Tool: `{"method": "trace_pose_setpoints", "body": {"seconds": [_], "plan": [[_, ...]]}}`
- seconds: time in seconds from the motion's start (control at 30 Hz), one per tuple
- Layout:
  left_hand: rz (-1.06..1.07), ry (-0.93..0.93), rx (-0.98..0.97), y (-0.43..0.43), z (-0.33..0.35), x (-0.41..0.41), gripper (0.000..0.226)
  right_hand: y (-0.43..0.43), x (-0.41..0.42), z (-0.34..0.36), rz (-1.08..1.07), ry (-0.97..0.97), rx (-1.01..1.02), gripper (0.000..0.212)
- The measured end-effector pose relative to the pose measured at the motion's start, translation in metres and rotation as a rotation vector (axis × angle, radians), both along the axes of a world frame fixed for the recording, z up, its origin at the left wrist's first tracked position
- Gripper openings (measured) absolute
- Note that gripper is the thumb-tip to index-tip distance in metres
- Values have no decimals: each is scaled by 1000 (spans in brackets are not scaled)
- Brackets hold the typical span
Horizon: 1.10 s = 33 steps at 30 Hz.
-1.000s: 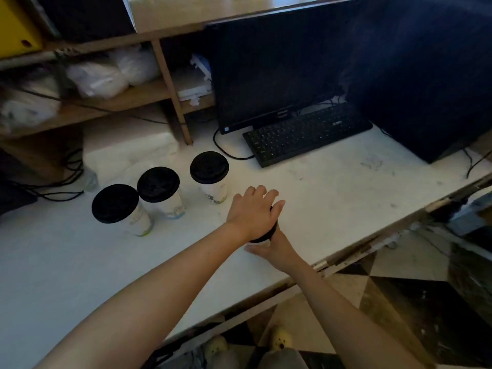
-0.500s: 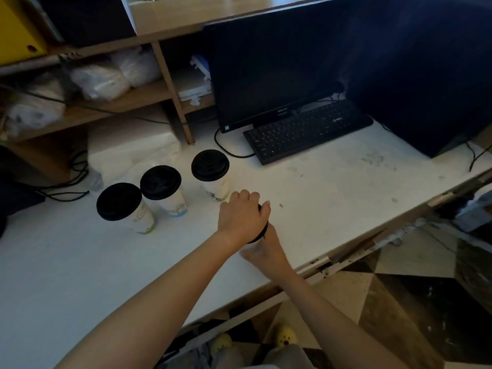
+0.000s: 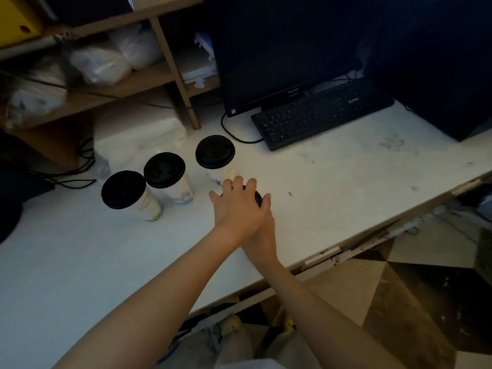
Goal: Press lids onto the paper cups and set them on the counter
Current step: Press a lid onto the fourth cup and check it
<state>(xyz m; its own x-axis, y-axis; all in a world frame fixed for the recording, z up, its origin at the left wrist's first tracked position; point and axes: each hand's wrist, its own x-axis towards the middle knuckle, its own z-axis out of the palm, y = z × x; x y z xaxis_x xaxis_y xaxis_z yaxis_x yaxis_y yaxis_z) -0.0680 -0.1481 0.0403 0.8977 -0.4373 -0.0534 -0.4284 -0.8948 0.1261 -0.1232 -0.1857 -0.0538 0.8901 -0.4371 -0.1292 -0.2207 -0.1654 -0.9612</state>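
Note:
Three white paper cups with black lids stand in a diagonal row on the white counter (image 3: 332, 182): the left cup (image 3: 125, 193), the middle cup (image 3: 165, 171) and the right cup (image 3: 215, 153). A fourth cup stands just in front of the right one; only the edge of its black lid (image 3: 257, 197) shows. My left hand (image 3: 238, 206) lies palm down over that lid, fingers curled around its rim. My right hand (image 3: 262, 238) reaches under the left and holds the hidden cup body.
A black keyboard (image 3: 319, 115) and a dark monitor (image 3: 279, 49) stand at the back of the counter, with a dark box (image 3: 439, 62) at the right. Wooden shelves (image 3: 106, 86) with white bags are at the back left. Cables (image 3: 66, 177) trail at the left.
Both hands and the covered cup have shifted back and left, close to the row's right cup. My left hand's fingers have curled down over the lid's rim.

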Motion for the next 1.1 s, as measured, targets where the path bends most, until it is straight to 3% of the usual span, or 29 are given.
{"method": "trace_pose_setpoints", "body": {"seconds": [0.13,0.37,0.87,1.1], "plan": [[-18,-37,-30,5,-2,4,42,-23,2,2,276,-139,176,60],[-79,-114,32,5,-4,3,41,-50,12,-15,554,-7,113,83],[-124,-111,-5,5,-2,8,34,-46,9,-10,416,-70,140,77],[-189,70,-15,0,20,16,35,-55,2,3,326,-101,88,74]]}}
